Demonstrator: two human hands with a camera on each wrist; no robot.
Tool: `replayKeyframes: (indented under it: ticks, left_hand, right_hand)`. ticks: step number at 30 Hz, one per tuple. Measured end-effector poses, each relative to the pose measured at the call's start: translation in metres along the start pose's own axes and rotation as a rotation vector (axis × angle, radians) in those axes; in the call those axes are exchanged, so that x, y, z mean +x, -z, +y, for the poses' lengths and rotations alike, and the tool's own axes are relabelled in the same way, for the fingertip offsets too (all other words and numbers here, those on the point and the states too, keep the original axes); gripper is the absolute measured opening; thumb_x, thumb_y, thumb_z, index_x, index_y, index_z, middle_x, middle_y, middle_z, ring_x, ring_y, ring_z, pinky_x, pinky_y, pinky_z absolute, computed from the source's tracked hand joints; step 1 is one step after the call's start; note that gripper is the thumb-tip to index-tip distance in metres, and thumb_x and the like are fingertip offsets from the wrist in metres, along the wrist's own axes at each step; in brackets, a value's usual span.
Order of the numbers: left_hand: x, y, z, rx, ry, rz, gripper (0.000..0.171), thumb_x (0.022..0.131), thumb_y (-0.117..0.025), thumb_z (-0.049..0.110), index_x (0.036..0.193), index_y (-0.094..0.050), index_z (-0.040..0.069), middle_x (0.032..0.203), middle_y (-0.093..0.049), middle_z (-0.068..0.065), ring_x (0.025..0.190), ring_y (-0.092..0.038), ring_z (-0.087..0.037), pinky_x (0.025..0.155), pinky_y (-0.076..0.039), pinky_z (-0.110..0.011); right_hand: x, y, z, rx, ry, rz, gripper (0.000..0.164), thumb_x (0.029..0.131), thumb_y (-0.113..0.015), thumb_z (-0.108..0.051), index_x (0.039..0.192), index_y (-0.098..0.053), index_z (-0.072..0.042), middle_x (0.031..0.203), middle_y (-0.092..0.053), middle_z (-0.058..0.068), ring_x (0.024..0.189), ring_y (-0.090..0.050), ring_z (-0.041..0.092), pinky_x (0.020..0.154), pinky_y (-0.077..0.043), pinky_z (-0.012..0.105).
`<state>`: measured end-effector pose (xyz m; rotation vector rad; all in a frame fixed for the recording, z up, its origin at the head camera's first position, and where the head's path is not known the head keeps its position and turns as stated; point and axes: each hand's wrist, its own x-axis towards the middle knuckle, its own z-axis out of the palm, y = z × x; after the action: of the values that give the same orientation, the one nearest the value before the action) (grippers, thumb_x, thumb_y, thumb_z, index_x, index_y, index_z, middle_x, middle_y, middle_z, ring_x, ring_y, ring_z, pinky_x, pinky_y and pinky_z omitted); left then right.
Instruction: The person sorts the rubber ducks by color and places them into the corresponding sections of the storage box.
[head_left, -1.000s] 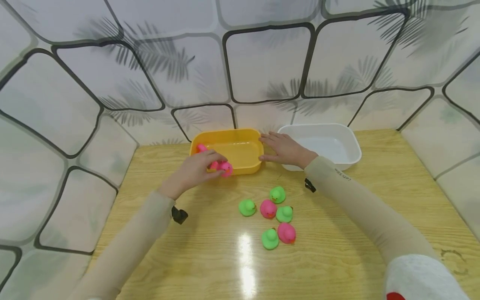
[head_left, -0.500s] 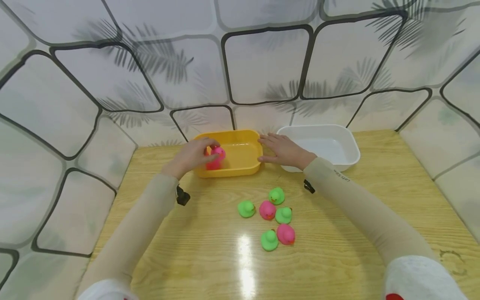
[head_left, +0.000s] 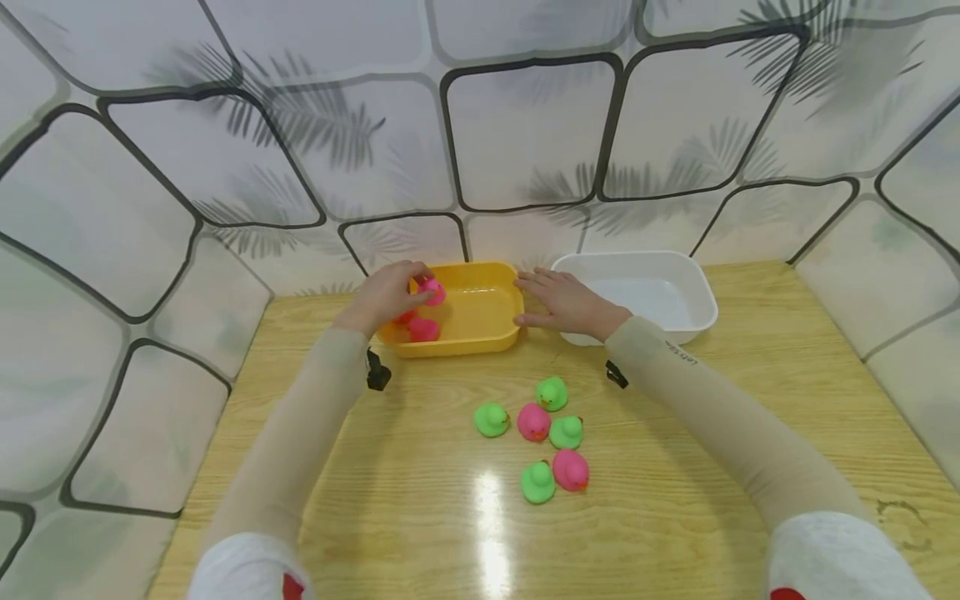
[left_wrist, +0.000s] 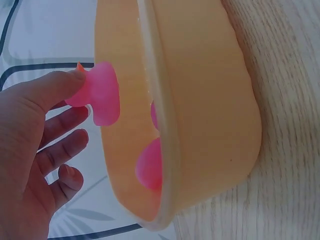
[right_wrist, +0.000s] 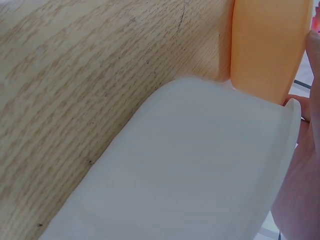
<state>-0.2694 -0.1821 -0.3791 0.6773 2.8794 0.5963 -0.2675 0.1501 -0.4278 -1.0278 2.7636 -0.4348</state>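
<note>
My left hand point(head_left: 387, 295) pinches a pink rubber duck point(left_wrist: 104, 95) by its head between thumb and forefinger, held over the left end of the yellow basin point(head_left: 480, 340). Other pink ducks point(head_left: 423, 329) lie in that end of the basin, partly hidden by the hand and, in the left wrist view, by the rim. My right hand point(head_left: 567, 303) has its fingers extended at the yellow basin's right rim. It lies across the left end of the white basin point(right_wrist: 200, 160), which stands to the right of the yellow one.
On the wooden table point(head_left: 405, 500), in front of the basins, sit several green rubber ducks point(head_left: 492, 420) and two pink ones, one of them a pink duck point(head_left: 572, 470) nearest to me. A patterned backdrop point(head_left: 525, 133) rises right behind the basins and along both sides.
My left hand has carried the pink duck from the yellow basin's front rim up and back over its left end, uncovering another pink duck inside. The right hand stays in place.
</note>
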Motion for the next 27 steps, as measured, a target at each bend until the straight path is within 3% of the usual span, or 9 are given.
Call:
replayKeyframes:
  ticks: [11, 18, 24, 27]
  left_hand:
    - [0.002, -0.005, -0.008, 0.007, 0.013, 0.011, 0.033, 0.102, -0.068, 0.02, 0.128, -0.068, 0.001, 0.119, -0.07, -0.017, 0.109, -0.064, -0.036, 0.099, -0.05, -0.05]
    - [-0.006, -0.006, -0.004, -0.01, -0.001, 0.003, 0.031, 0.102, -0.067, 0.02, 0.126, -0.069, 0.001, 0.116, -0.071, -0.016, 0.098, -0.064, -0.033, 0.092, -0.052, -0.049]
    - [-0.017, -0.009, 0.005, -0.015, -0.044, 0.01, 0.03, 0.101, -0.069, 0.019, 0.126, -0.07, 0.003, 0.116, -0.071, -0.013, 0.092, -0.062, -0.03, 0.086, -0.052, -0.046]
    - [-0.023, -0.013, 0.011, -0.027, -0.097, 0.032, 0.025, 0.1, -0.07, 0.017, 0.121, -0.072, 0.002, 0.113, -0.073, -0.011, 0.089, -0.06, -0.028, 0.083, -0.051, -0.043]
  right_hand:
    - [0.002, 0.001, -0.001, 0.007, 0.003, -0.018, 0.08, 0.104, -0.059, -0.052, 0.161, -0.034, -0.002, 0.168, -0.03, 0.019, 0.156, -0.021, 0.043, 0.124, -0.019, 0.061]
    - [0.002, 0.002, 0.001, -0.001, 0.006, -0.01, 0.079, 0.104, -0.058, -0.052, 0.16, -0.036, -0.002, 0.167, -0.031, 0.019, 0.155, -0.023, 0.044, 0.124, -0.02, 0.061]
    - [0.0, 0.004, -0.001, 0.004, -0.006, -0.014, 0.078, 0.104, -0.059, -0.05, 0.16, -0.035, -0.001, 0.167, -0.031, 0.02, 0.156, -0.022, 0.043, 0.124, -0.02, 0.061]
    - [0.0, 0.004, -0.002, 0.007, -0.005, -0.014, 0.078, 0.104, -0.06, -0.049, 0.161, -0.035, -0.001, 0.167, -0.031, 0.02, 0.156, -0.022, 0.043, 0.124, -0.02, 0.061]
